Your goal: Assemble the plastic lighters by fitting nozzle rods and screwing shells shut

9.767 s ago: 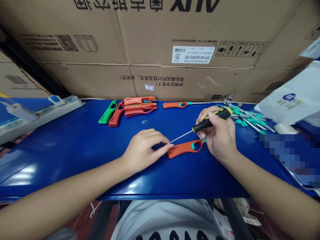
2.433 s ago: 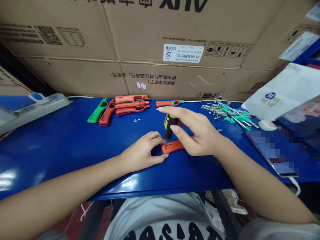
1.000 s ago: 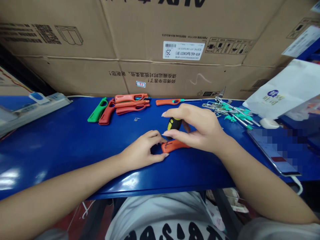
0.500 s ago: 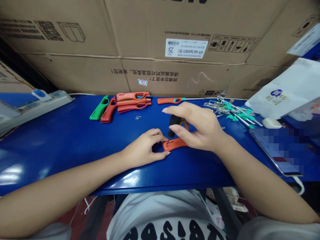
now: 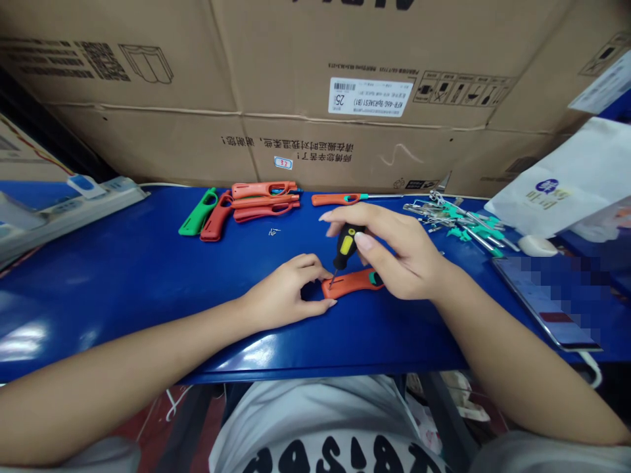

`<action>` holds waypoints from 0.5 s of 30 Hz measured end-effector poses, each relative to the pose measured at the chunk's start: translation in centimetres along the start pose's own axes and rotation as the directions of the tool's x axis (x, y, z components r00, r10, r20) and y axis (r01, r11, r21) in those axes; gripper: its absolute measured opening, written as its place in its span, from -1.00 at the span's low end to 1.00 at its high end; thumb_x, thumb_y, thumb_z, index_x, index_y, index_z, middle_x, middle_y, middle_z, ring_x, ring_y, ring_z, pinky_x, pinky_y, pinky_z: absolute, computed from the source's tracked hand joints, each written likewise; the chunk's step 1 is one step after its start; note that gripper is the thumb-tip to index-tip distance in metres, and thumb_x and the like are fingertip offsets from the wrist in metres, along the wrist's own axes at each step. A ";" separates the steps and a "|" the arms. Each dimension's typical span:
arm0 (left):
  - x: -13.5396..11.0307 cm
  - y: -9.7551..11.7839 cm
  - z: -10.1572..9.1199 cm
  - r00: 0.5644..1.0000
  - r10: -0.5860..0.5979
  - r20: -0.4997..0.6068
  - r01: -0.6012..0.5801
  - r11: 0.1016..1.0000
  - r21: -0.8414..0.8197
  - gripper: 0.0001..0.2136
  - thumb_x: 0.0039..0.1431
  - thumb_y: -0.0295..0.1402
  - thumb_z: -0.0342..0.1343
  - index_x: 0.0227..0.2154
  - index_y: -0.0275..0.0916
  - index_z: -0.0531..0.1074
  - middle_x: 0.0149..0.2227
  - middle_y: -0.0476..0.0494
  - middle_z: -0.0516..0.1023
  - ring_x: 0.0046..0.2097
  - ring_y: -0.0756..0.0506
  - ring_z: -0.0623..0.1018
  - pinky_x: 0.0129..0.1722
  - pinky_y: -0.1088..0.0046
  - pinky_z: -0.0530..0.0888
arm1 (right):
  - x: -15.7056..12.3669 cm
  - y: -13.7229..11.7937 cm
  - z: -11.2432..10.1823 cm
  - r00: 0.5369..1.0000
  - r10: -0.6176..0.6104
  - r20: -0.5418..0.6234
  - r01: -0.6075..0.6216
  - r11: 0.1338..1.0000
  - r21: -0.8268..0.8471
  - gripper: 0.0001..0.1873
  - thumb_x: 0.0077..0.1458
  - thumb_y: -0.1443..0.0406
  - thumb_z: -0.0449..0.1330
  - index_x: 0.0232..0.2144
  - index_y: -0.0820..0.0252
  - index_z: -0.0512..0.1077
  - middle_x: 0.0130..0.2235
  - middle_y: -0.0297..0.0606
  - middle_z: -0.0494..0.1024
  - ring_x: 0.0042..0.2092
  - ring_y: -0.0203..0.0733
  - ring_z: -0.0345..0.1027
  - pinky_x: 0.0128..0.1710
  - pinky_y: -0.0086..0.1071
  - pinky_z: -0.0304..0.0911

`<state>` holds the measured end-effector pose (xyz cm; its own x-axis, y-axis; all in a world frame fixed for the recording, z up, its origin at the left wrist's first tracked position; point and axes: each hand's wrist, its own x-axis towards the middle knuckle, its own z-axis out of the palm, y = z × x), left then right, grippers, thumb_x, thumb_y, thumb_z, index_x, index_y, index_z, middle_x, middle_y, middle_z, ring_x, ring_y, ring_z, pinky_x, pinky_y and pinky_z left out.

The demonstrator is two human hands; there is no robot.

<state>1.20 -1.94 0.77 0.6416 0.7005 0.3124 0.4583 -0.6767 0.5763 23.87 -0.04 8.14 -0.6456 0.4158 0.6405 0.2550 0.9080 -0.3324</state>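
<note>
An orange lighter body (image 5: 351,282) lies on the blue table (image 5: 123,276) in front of me. My left hand (image 5: 283,292) pinches its left end, fingers curled against the table. My right hand (image 5: 394,253) grips a black-and-yellow screwdriver (image 5: 344,244) held nearly upright, its tip pressed into the orange body near the left end. A teal trigger part shows at the body's right end, beside my right palm.
A green and several orange lighter shells (image 5: 246,205) lie at the back, with one assembled orange lighter (image 5: 345,198). Teal and metal parts (image 5: 458,220) are piled at right, near a phone (image 5: 547,299) and a white bag (image 5: 562,184). Loose screws (image 5: 274,231), a power strip (image 5: 64,207), cardboard boxes (image 5: 315,92) behind.
The screwdriver went from slanting low across the table to standing upright on the orange body. Over the last second my right fingers shifted on its handle; my left hand stayed in place.
</note>
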 end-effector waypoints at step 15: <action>-0.1 -0.1 0.1 1.000 0.006 -0.005 -0.006 1.000 0.003 -0.79 0.20 -0.28 0.29 -0.16 -0.24 0.54 -0.22 -0.09 0.51 -0.17 -0.11 0.53 -0.11 0.34 0.51 | -0.3 -0.2 0.5 1.000 0.001 -0.021 -0.001 0.999 0.037 -0.60 0.41 0.26 0.00 0.22 0.21 0.33 0.04 -0.10 0.61 -0.13 -0.19 0.58 -0.15 -0.33 0.48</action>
<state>1.20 -1.95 0.62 0.6417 0.6972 0.3196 0.4560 -0.6819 0.5720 23.62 -0.37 7.66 -0.6302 0.4181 0.6542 0.2285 0.9052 -0.3584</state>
